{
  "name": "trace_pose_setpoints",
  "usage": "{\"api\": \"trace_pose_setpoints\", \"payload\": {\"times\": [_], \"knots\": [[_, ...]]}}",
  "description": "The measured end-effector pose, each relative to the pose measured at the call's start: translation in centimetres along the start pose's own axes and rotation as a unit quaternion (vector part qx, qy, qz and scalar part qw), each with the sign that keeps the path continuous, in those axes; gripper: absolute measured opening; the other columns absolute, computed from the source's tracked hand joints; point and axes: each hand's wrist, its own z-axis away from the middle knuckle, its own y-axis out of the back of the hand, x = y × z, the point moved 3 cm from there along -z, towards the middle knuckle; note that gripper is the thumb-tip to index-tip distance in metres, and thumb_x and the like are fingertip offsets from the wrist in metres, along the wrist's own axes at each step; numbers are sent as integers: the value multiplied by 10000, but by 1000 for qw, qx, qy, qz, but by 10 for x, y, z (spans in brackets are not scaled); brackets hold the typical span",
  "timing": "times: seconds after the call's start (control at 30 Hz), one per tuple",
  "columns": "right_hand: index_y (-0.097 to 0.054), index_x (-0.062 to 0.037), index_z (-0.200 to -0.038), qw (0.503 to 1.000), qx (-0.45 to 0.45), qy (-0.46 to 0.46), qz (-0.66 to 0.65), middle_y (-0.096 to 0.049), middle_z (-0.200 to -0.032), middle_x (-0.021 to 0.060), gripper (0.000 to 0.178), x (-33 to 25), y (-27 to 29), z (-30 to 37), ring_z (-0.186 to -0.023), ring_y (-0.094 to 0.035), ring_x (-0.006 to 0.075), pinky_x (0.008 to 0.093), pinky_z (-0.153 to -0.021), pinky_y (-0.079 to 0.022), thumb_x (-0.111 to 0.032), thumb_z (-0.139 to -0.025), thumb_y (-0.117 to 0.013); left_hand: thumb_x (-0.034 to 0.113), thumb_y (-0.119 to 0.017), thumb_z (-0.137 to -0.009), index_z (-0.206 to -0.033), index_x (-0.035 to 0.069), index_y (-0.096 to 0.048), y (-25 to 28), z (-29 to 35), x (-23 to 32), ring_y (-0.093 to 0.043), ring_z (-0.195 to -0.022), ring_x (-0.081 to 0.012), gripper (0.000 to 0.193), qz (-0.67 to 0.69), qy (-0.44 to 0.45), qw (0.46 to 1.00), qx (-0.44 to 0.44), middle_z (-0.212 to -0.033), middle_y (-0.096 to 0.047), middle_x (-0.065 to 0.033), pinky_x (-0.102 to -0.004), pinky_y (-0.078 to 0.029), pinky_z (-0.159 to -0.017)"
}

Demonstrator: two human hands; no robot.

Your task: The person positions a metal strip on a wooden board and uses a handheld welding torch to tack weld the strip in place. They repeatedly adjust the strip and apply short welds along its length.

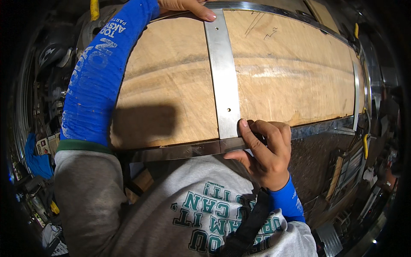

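A flat metal strip (224,70) with two small holes lies across a wooden panel (282,73), from its far metal edge to its near one. My left hand (190,6) reaches to the far end, its thumb pressed on the strip; the other fingers are partly out of view. At the near end my right hand (269,147) is closed over the metal edging (184,150). Its index fingertip touches the strip's right side, and its thumb lies below the edging.
A second, narrower metal strip (356,94) crosses the panel at the right. Blue cloth (38,158) and a dark cap (51,55) are among clutter on the left. A metal frame (340,175) and yellow-handled tools (365,145) show at the right, beside dark floor.
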Motion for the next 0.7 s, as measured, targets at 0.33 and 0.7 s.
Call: {"api": "trace_pose_setpoints", "payload": {"times": [0.33,0.7], "knots": [[-756,-62,-1263,1000,3,14,13,-688,-1094,51,632,0,1,1,-903,-575,220,369,-791,-403,-402,-740,-865,127,-792,-938,-1398,-88,-584,-3,4,6,-666,-1121,-152,549,23,19,1000,-3,-1276,-721,-96,-288,-526,-997],[-767,-75,-1227,998,49,44,7,-689,-1037,51,585,2,-4,9,-889,-591,233,368,-781,-449,-399,-752,-877,75,-855,-855,-1409,-80,-569,-15,17,9,-659,-1174,-168,642,56,41,998,5,-1313,-711,-115,-314,-528,-1020]]}}
